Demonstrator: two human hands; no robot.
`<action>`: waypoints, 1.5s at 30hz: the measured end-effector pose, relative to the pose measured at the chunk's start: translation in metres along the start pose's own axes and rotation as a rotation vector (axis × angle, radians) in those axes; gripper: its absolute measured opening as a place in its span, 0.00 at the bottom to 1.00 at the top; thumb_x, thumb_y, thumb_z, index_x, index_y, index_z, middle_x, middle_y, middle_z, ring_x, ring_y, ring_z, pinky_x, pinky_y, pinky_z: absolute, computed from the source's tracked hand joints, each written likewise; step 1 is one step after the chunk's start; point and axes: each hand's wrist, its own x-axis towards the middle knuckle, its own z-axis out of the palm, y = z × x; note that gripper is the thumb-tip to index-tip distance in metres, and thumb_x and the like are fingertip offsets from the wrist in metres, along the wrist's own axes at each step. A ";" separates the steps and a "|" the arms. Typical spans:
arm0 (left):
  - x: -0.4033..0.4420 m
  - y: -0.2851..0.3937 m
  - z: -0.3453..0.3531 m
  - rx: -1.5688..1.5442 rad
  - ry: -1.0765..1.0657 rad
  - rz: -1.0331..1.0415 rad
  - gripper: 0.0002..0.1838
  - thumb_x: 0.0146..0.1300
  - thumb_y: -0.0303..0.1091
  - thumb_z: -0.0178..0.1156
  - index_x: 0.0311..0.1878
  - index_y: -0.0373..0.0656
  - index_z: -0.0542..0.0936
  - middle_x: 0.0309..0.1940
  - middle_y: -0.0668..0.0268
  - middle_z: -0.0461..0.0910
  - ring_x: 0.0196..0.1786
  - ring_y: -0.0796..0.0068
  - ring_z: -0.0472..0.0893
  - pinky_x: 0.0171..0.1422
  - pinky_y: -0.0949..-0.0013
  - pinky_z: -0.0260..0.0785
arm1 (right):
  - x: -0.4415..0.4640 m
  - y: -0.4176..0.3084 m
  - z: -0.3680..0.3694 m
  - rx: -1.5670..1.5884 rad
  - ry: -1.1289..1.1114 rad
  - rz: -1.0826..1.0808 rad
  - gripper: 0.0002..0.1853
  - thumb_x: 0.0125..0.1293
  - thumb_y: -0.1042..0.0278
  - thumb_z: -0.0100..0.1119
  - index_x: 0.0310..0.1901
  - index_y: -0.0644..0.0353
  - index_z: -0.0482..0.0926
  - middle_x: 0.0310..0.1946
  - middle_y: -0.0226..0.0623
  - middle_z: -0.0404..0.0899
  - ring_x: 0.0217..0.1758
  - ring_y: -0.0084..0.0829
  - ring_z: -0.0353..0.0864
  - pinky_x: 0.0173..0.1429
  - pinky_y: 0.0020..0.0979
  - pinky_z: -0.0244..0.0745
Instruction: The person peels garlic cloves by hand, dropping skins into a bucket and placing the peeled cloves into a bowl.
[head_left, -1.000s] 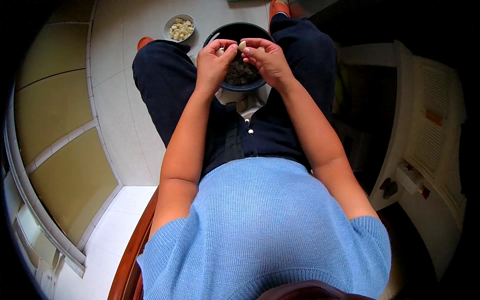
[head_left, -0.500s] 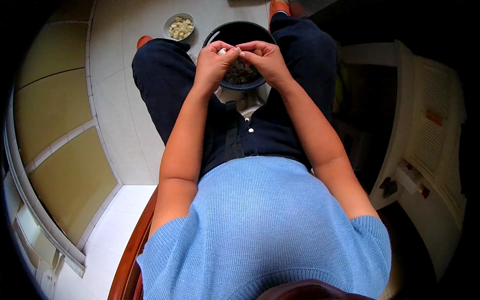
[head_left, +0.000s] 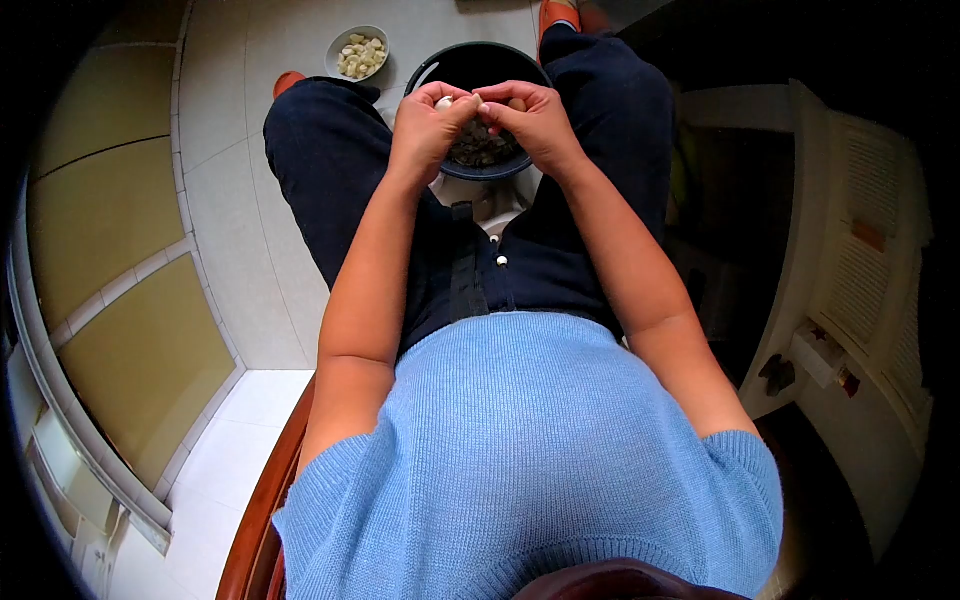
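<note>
Over a dark bucket [head_left: 463, 58], my two hands meet at the fingertips. My left hand [head_left: 428, 130] is closed, with a white garlic clove [head_left: 444, 103] showing between its thumb and curled fingers. My right hand [head_left: 535, 125] is closed too; a brownish piece [head_left: 517, 104], its kind unclear, shows in its curled fingers. Between both thumbs and fingertips is a small pale garlic clove [head_left: 477, 99], partly hidden. Dark and pale scraps [head_left: 485, 148], which look like garlic skins, lie in the bucket beneath my hands.
A white bowl [head_left: 333, 66] of peeled garlic cloves [head_left: 361, 56] stands on the tiled floor [head_left: 225, 100], left of the bucket. My knees in dark trousers [head_left: 320, 150] flank the bucket. A wooden chair edge [head_left: 262, 500] is at lower left, and a pale cabinet [head_left: 800, 260] at right.
My fingertips have shifted slightly around the small clove, and the right thumb sits a little differently. The bucket and bowl have stayed in place.
</note>
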 end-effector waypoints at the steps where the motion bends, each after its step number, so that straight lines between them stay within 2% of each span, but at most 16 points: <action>1: -0.001 0.001 0.000 -0.001 0.001 -0.005 0.07 0.56 0.32 0.62 0.32 0.39 0.78 0.23 0.75 0.74 0.22 0.89 0.66 0.25 0.84 0.55 | 0.000 -0.002 0.000 -0.008 -0.003 0.008 0.11 0.57 0.76 0.61 0.42 0.66 0.80 0.29 0.31 0.80 0.29 0.16 0.75 0.34 0.17 0.71; 9: 0.000 0.000 0.001 0.007 0.035 0.045 0.07 0.56 0.30 0.61 0.36 0.38 0.79 0.27 0.72 0.77 0.26 0.87 0.72 0.29 0.84 0.62 | 0.002 0.000 0.002 0.044 0.086 -0.006 0.11 0.57 0.77 0.61 0.42 0.67 0.79 0.28 0.30 0.80 0.27 0.16 0.75 0.32 0.17 0.72; 12: 0.001 -0.002 0.002 0.106 0.060 0.112 0.06 0.56 0.30 0.61 0.35 0.37 0.80 0.26 0.73 0.77 0.27 0.87 0.72 0.31 0.84 0.64 | 0.003 0.003 0.002 0.012 0.090 -0.040 0.10 0.57 0.77 0.61 0.41 0.66 0.79 0.27 0.29 0.79 0.27 0.16 0.75 0.32 0.17 0.72; 14: 0.000 -0.002 0.004 0.308 0.097 0.279 0.06 0.55 0.31 0.62 0.32 0.37 0.80 0.25 0.73 0.77 0.26 0.88 0.72 0.31 0.83 0.64 | 0.004 0.006 0.001 -0.013 0.092 -0.062 0.09 0.57 0.77 0.60 0.41 0.66 0.80 0.27 0.29 0.79 0.28 0.16 0.74 0.32 0.17 0.72; 15: 0.000 -0.001 0.003 0.308 0.097 0.279 0.06 0.55 0.31 0.62 0.32 0.37 0.80 0.25 0.73 0.77 0.26 0.88 0.72 0.31 0.83 0.64 | 0.004 0.007 0.002 -0.063 0.087 -0.096 0.09 0.57 0.77 0.60 0.41 0.65 0.80 0.27 0.28 0.79 0.28 0.16 0.74 0.33 0.17 0.72; 17: -0.001 0.001 0.002 0.501 0.142 0.312 0.07 0.54 0.31 0.63 0.31 0.37 0.80 0.23 0.74 0.77 0.25 0.88 0.71 0.30 0.82 0.65 | 0.004 0.008 0.001 -0.112 0.081 -0.129 0.09 0.57 0.77 0.60 0.40 0.65 0.80 0.27 0.28 0.78 0.28 0.15 0.74 0.33 0.17 0.72; 21: 0.000 0.002 0.000 0.500 0.162 0.261 0.07 0.52 0.30 0.63 0.31 0.37 0.80 0.22 0.74 0.77 0.24 0.88 0.71 0.29 0.82 0.64 | 0.001 0.001 0.003 -0.093 0.057 -0.063 0.10 0.57 0.75 0.60 0.41 0.65 0.80 0.30 0.30 0.80 0.29 0.16 0.75 0.33 0.18 0.73; 23: 0.000 0.002 0.000 0.323 0.141 0.154 0.06 0.53 0.29 0.62 0.32 0.36 0.79 0.23 0.74 0.76 0.25 0.88 0.71 0.29 0.83 0.64 | 0.000 -0.002 0.004 -0.070 0.069 -0.013 0.10 0.58 0.75 0.59 0.43 0.64 0.79 0.29 0.30 0.79 0.30 0.16 0.75 0.34 0.18 0.73; 29: 0.005 -0.007 -0.005 0.169 0.160 0.121 0.06 0.54 0.28 0.60 0.34 0.36 0.79 0.26 0.73 0.76 0.27 0.89 0.71 0.31 0.84 0.62 | 0.001 -0.001 0.000 0.074 0.042 0.054 0.12 0.60 0.73 0.58 0.45 0.66 0.78 0.33 0.33 0.79 0.32 0.18 0.76 0.35 0.18 0.73; 33: 0.009 -0.008 -0.007 0.166 0.165 0.101 0.06 0.55 0.29 0.60 0.34 0.36 0.79 0.26 0.72 0.76 0.26 0.89 0.70 0.29 0.84 0.61 | 0.001 -0.006 0.000 0.274 0.061 0.142 0.14 0.59 0.73 0.56 0.47 0.66 0.76 0.35 0.35 0.79 0.31 0.20 0.76 0.34 0.19 0.73; 36: 0.005 -0.003 -0.004 -0.007 0.111 0.020 0.07 0.55 0.32 0.60 0.32 0.37 0.78 0.24 0.72 0.75 0.22 0.89 0.66 0.25 0.83 0.55 | 0.002 -0.012 -0.004 0.458 0.054 0.172 0.14 0.59 0.72 0.55 0.48 0.65 0.75 0.33 0.35 0.78 0.30 0.21 0.76 0.32 0.20 0.73; 39: 0.006 -0.005 -0.004 0.072 0.135 -0.005 0.06 0.56 0.31 0.61 0.30 0.38 0.77 0.24 0.73 0.74 0.22 0.89 0.66 0.25 0.83 0.55 | 0.003 -0.009 -0.005 0.547 0.061 0.169 0.12 0.62 0.70 0.51 0.46 0.64 0.75 0.29 0.33 0.77 0.29 0.22 0.76 0.29 0.21 0.72; 42: 0.006 -0.010 -0.003 0.091 0.136 0.036 0.07 0.55 0.31 0.62 0.31 0.39 0.77 0.26 0.73 0.75 0.24 0.87 0.69 0.26 0.81 0.59 | 0.004 -0.001 -0.008 0.410 0.125 0.148 0.12 0.67 0.68 0.44 0.45 0.64 0.73 0.28 0.33 0.77 0.27 0.22 0.76 0.27 0.20 0.71; 45: 0.007 -0.010 -0.004 0.013 0.112 0.036 0.08 0.55 0.33 0.61 0.34 0.38 0.77 0.27 0.70 0.77 0.26 0.84 0.73 0.29 0.80 0.64 | 0.002 -0.004 -0.007 0.423 0.106 0.140 0.12 0.66 0.69 0.45 0.46 0.64 0.73 0.28 0.33 0.77 0.26 0.22 0.76 0.25 0.19 0.70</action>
